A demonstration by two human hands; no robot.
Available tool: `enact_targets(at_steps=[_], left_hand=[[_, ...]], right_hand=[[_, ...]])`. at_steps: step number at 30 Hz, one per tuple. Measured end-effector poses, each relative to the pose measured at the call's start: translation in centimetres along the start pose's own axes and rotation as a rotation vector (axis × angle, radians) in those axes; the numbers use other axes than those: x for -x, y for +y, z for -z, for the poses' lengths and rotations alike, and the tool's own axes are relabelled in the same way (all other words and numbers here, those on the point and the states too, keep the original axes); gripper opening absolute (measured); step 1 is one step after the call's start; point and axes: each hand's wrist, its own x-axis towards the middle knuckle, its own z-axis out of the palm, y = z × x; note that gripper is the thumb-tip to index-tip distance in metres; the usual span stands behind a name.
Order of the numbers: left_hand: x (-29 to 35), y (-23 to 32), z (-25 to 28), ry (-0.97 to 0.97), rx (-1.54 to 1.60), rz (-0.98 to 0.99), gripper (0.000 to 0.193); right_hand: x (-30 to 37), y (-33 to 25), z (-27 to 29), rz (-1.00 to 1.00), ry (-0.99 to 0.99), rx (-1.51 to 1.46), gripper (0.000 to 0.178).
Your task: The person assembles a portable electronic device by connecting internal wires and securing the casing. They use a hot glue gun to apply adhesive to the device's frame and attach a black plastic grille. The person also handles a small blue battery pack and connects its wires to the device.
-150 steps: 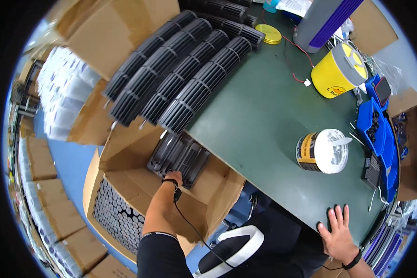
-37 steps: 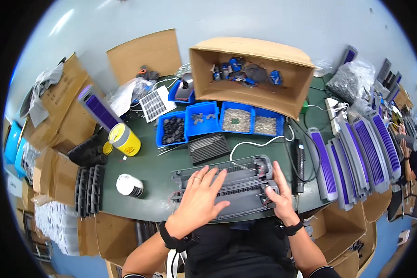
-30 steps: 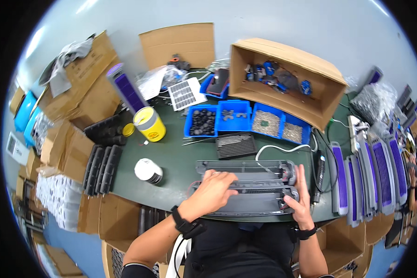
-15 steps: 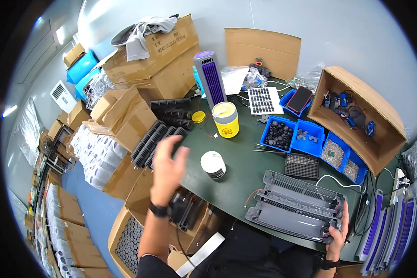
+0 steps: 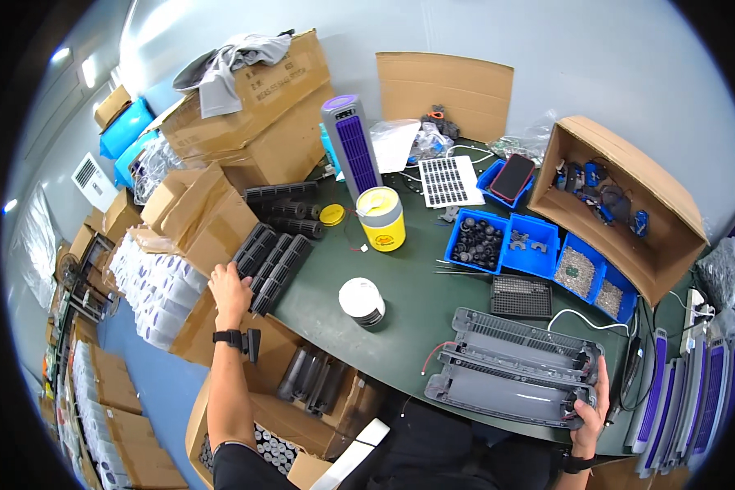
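Observation:
My left hand reaches to the table's left edge, its fingers curled at the near end of a black cylindrical fan wheel. More such fan wheels lie side by side against it, and others lie behind. How far the fingers wrap round the wheel is partly hidden. At the right, my right hand grips the end of a grey tower-fan housing, thumb on top. The housing lies in two long halves on the table, the farther half slotted, with a thin red wire at the left end.
A white round tub and a yellow canister stand mid-table before an upright purple-grey tower fan. Blue parts bins and an open cardboard box fill the right. Boxes of parts sit below the left edge.
My left hand has moved left and down from the air above the table's left side to the black fan wheels. My right hand stays on the housing. The whole view has shifted slightly.

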Motion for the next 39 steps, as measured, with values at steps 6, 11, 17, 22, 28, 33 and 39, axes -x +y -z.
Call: enact_targets(at_steps=[6,11,17,22,28,33,39], left_hand=[[1.9,4.2,0.0,-0.046,0.3,-0.185,0.052],[2.0,6.5,0.1,-0.123,0.079,-0.227,0.063],[1.0,4.2,-2.0,-0.178,-0.063,-0.229,0.068],[1.1,5.6,1.7,-0.097,0.053,-0.139,0.068],[5.5,18.5,15.2,-0.197,0.665,-0.444,0.057],[9.2,33.6,17.5,-0.546,0.663,-1.037,0.054],[9.3,39.8,16.4,-0.72,0.439,-1.259,0.059]], right_hand=[[0.0,0.1,-0.3,0.018,0.029,0.01,0.106],[0.1,1.1,1.3,0.035,-0.011,0.058,0.106],[0.0,0.8,0.8,0.016,-0.022,0.065,0.101],[0.1,0.9,1.9,0.031,-0.022,0.15,0.097],[-0.1,0.8,1.7,0.014,-0.08,0.124,0.092],[0.1,0.5,2.7,0.048,-0.073,0.144,0.094],[-0.2,0.6,1.8,0.102,-0.136,0.072,0.089]])
